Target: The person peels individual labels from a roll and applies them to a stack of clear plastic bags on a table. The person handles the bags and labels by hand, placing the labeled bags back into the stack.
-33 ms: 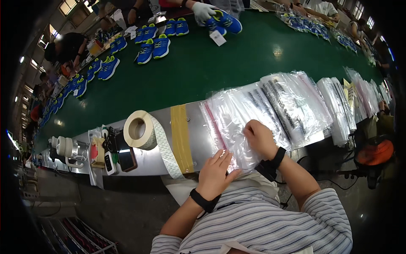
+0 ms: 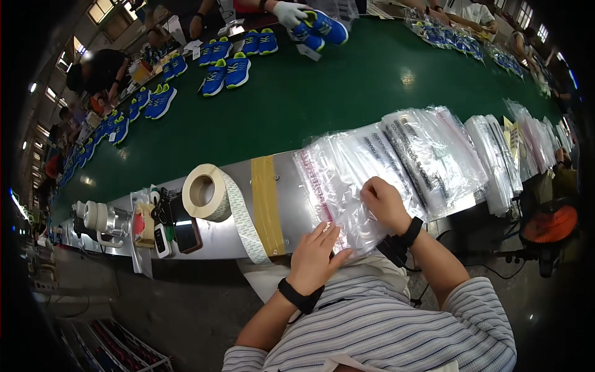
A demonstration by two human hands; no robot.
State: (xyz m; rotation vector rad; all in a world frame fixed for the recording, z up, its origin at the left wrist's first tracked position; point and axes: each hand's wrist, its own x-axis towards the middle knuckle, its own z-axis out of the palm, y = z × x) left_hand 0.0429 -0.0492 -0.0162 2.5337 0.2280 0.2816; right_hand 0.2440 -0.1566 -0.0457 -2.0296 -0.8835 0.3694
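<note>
Clear plastic bags (image 2: 341,167) lie in a flat stack on the metal ledge in front of me, a pink strip along their left edge. My left hand (image 2: 315,257) rests on the near left corner of the top bag, its fingers stretched out. Over the middle of that bag is my right hand (image 2: 387,204), fingers curled in and touching the plastic. Whatever its fingertips may hold is hidden. To the left of the bags stands a roll of white label tape (image 2: 207,192), its loose strip hanging toward the ledge's near edge.
Beyond the ledge runs a green conveyor table (image 2: 297,93) with blue sneakers (image 2: 237,71) in pairs. A co-worker's gloved hand (image 2: 290,13) holds another pair. More bag stacks (image 2: 434,155) lie right; a phone (image 2: 186,235) and a clear jug (image 2: 114,220) left. An orange fan (image 2: 548,223) stands lower right.
The co-worker's gloved hand and its sneakers have shifted slightly left. My right hand has moved a touch right; my left hand stays nearly in place.
</note>
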